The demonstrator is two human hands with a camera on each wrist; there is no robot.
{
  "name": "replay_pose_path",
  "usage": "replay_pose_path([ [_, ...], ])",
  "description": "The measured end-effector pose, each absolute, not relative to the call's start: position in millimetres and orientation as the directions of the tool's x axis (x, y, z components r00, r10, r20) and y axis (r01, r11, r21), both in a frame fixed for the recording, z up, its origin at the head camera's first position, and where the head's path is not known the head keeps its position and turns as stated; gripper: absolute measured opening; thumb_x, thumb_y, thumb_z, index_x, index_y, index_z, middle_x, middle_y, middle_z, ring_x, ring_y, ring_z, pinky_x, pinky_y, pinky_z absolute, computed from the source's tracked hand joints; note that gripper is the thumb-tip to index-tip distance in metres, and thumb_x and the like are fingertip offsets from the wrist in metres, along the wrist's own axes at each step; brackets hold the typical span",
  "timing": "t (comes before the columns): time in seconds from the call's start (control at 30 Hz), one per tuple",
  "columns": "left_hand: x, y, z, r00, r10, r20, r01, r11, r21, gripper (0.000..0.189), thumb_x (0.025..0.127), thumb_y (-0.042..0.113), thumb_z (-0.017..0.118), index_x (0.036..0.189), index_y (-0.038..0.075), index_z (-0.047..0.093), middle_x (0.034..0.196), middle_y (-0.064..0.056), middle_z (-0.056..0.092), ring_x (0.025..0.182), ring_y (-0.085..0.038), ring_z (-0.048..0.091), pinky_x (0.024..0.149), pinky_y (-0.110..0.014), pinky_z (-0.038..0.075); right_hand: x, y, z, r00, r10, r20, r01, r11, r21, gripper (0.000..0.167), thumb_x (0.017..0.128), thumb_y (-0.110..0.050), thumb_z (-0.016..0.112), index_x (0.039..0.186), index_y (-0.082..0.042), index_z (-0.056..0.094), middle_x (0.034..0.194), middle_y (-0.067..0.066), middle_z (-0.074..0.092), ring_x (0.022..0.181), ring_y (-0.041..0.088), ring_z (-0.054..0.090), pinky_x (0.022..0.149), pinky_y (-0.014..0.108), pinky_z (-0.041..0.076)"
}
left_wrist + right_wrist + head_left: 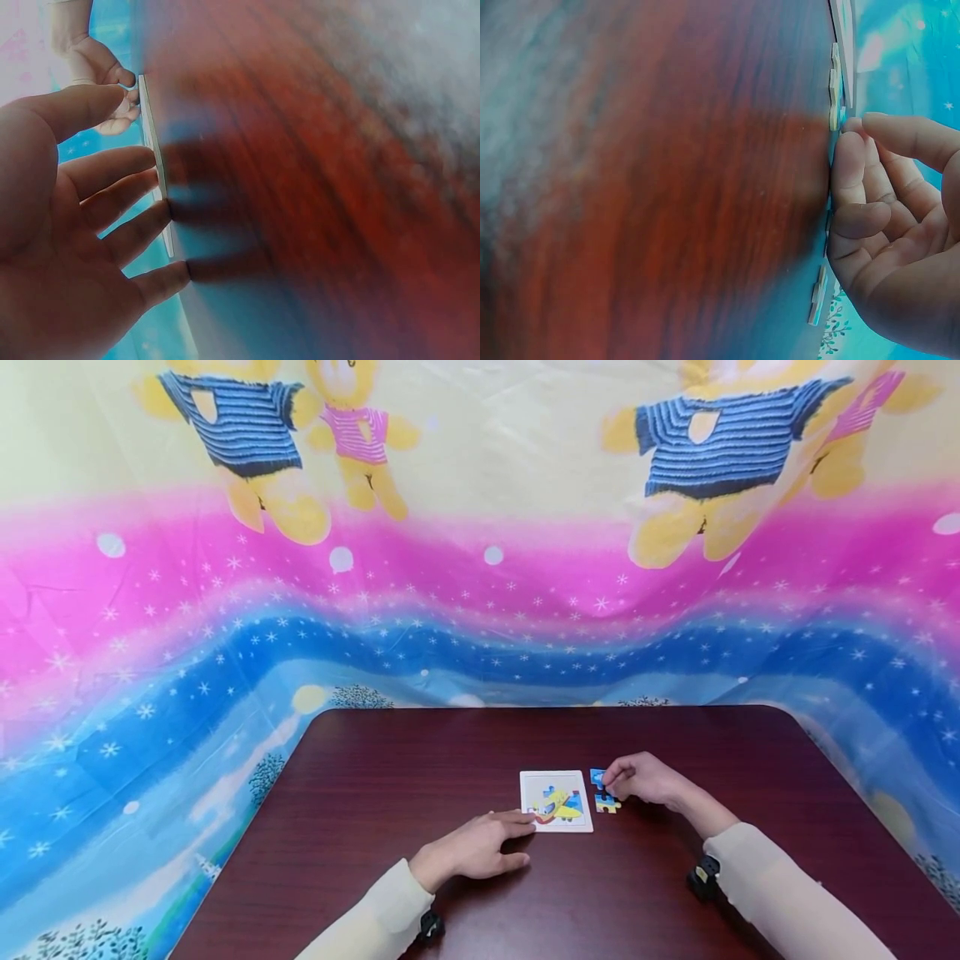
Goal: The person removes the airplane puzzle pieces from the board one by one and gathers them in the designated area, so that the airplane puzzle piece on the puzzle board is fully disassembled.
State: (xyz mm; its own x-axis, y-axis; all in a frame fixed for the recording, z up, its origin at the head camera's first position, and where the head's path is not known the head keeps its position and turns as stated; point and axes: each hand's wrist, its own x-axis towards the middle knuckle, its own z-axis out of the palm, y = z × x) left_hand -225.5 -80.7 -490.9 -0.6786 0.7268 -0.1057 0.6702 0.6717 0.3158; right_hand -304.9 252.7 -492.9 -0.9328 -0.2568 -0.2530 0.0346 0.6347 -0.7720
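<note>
Airplane puzzle; loose pieces alongside

Bear-print cloth bhd dk tbl

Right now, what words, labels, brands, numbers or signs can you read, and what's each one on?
No readable text at all.
Airplane puzzle board: no legible lettering.
Loose puzzle pieces: too small to tell.
Black wrist cameras: any markings too small to read.
Teddy-bear backdrop: printed bears and snowflakes, no readable words.
</note>
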Motion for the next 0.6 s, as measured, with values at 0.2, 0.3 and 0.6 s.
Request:
replay_pose_path([
  [0.2,-225,-81,-491,-0.685,0.719,-0.114,0.662,0.680,0.315,0.052,0.101,0.040,0.056,0.147,0.018,0.052,0.157,0.005,0.044,0.147,-0.016,0.039,0.118,-0.039,0.038,-305,249,-490,-0.932,-0.257,-0.256,0.038,0.633,-0.774,0.014,0.088,-0.008,0.068,0.101,-0.007,0.072,0.090,0.006,0.072,0.066,0.022,0.052,0.051,0.029,0.040],
  [0.3,-225,-80,-491,-0.690,0.713,-0.121,0.653,0.687,0.319,0.052,0.101,0.041,0.056,0.148,0.018,0.051,0.157,0.005,0.044,0.148,-0.017,0.038,0.119,-0.044,0.037,-305,247,-488,-0.928,-0.275,-0.251,0.028,0.622,-0.783,0.015,0.088,-0.008,0.068,0.103,-0.006,0.071,0.092,0.007,0.072,0.067,0.023,0.054,0.051,0.030,0.041],
  [0.6,-225,-80,-493,-0.679,0.729,-0.088,0.684,0.671,0.285,0.052,0.100,0.041,0.056,0.147,0.018,0.052,0.156,0.003,0.045,0.147,-0.017,0.041,0.118,-0.035,0.038,-307,236,-486,-0.910,-0.340,-0.235,-0.015,0.595,-0.803,0.018,0.090,-0.010,0.068,0.106,-0.005,0.071,0.097,0.009,0.073,0.073,0.024,0.060,0.053,0.031,0.045],
])
